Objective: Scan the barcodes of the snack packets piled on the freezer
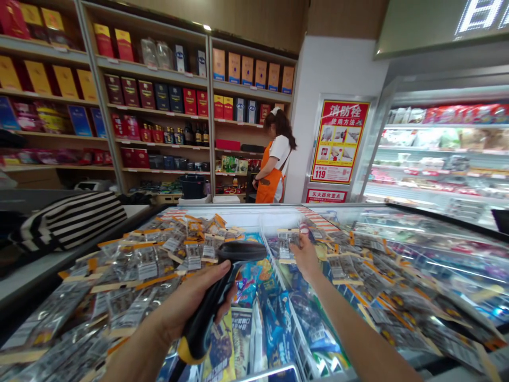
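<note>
the left hand (185, 305) grips a black-and-yellow scanner (209, 310) over the freezer (244, 218); the right hand (307, 257) pinches a packet (284, 245) there, its label illegible. a red poster (337, 140) reads "消防栓 使用方法" and "119".

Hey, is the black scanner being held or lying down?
Held: the scanner is in the left hand, with the thumb and fingers wrapped around its handle.

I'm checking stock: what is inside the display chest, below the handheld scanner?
Colourful packs show there, including blue bags and a yellow bag. Whatever lies beneath them, or behind the scanner and left hand, is covered.
</note>
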`<state>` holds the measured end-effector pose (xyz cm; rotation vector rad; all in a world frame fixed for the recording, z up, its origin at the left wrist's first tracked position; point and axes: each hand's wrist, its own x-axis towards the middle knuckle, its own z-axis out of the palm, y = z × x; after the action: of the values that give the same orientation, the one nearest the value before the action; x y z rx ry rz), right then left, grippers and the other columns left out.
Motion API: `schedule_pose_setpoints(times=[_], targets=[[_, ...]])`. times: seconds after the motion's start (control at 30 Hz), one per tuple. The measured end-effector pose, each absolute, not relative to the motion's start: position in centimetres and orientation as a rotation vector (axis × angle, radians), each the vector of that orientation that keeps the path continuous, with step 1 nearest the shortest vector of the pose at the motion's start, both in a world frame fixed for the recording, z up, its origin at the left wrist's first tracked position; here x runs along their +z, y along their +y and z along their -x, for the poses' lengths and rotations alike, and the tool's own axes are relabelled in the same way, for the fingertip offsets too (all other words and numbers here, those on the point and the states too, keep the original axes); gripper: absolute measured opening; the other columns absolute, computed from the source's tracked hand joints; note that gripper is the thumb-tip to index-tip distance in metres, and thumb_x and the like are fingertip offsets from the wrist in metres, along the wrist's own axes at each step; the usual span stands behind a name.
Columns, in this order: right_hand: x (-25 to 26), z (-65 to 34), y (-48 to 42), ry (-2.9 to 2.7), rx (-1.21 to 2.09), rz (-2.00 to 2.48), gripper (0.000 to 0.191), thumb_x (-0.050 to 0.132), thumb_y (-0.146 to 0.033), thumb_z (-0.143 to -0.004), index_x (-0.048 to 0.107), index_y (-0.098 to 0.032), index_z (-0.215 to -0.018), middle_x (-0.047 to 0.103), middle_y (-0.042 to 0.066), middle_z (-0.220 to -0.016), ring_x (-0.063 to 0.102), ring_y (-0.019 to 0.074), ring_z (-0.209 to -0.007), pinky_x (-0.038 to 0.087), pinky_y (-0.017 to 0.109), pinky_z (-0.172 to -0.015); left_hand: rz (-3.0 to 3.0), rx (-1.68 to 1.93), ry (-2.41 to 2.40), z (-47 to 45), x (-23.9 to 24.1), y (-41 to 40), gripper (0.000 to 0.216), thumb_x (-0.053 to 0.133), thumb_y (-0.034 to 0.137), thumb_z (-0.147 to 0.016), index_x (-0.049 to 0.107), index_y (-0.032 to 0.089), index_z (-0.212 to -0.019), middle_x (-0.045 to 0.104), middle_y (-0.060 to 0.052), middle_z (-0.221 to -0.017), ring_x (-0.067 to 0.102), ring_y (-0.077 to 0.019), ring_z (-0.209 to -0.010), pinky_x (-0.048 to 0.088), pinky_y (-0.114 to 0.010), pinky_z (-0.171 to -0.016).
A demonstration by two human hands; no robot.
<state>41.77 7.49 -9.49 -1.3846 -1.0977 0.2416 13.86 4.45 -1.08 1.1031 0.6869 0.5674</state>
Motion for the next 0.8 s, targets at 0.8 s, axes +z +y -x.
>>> schedule_pose_setpoints(times=[0.8], targets=[[-9.43,-41.20,7.21,-1.109,0.039,1.524,0.036,0.038,-0.024,-0.069,0.044,-0.016,-0.103,0.058,0.008,-0.096,0.053,0.0175,-0.088,0.039,0.030,-0.078,-1.132,0.574,0.606,-13.59,-1.00,4.21,0.032,0.052,0.044,-0.068,0.057,0.012,-0.069,0.057,-0.004,-0.057,0.045,-0.0068,-0.037,0.032,-0.017,-0.036]])
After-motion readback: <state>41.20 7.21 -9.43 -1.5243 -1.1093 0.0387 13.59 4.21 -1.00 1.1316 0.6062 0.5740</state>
